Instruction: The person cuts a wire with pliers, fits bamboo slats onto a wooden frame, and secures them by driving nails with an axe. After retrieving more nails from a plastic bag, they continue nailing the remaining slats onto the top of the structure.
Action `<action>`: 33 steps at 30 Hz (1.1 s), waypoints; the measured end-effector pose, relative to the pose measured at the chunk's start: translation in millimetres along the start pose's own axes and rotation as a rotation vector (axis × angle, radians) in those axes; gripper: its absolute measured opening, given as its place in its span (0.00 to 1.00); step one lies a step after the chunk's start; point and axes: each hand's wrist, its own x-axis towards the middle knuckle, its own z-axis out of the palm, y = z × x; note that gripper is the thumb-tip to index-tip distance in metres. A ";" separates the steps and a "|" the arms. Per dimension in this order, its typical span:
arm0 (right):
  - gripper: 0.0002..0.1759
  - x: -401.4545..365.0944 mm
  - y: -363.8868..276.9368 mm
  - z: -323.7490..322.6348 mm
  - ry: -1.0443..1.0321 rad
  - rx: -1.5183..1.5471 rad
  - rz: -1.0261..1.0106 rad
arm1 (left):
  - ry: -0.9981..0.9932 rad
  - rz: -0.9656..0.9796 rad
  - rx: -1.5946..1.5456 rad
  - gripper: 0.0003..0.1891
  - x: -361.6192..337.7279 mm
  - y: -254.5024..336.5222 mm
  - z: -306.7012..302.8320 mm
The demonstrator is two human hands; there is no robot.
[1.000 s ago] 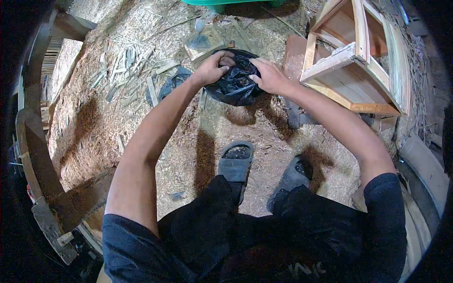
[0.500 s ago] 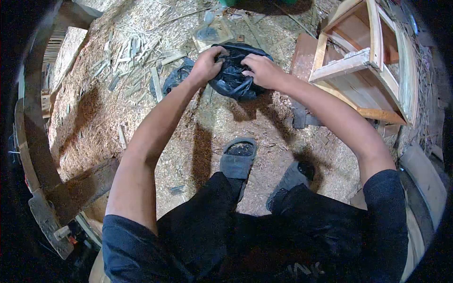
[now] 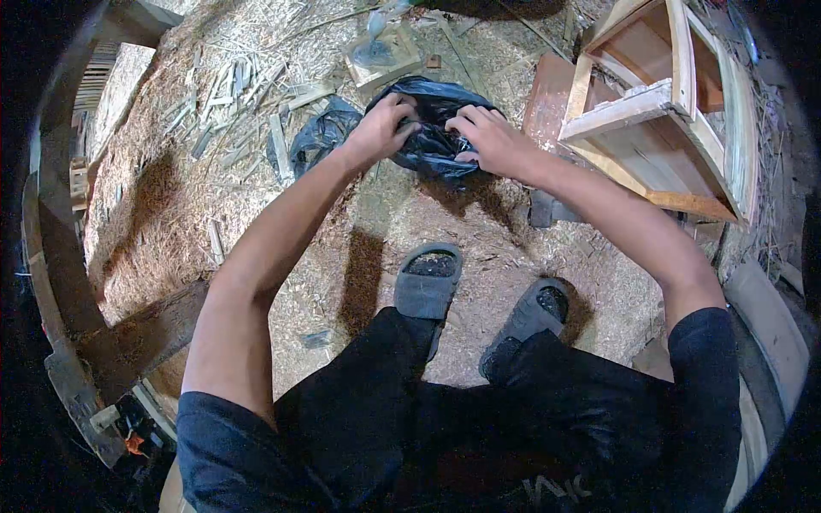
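A black plastic bag (image 3: 440, 164) hangs above the shavings-covered floor, its mouth spread and facing up toward me. My left hand (image 3: 382, 128) is closed on the left part of the bag's mouth, fingers curled into it. On the opposite side, my right hand (image 3: 489, 139) grips the bag with bent fingers. What lies inside the bag is too dark to make out. Left of it, a second crumpled dark plastic bag (image 3: 323, 137) lies on the floor, partly behind my left wrist.
A wooden frame with compartments (image 3: 658, 128) stands at the right. Beyond the bag sits a small wooden box (image 3: 385, 56) with something clear and bluish on it. Wood strips (image 3: 235, 85) and shavings cover the floor. A plank (image 3: 145, 338) lies at the left.
The bag's mouth has opened wider, and my hands have moved slightly apart. My right hand is a little further right and lower. The view has shifted slightly.
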 end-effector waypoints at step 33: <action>0.33 15.3 39.5 -5.9 -0.054 0.013 0.063 | -0.154 0.125 0.110 0.40 12.8 13.9 3.1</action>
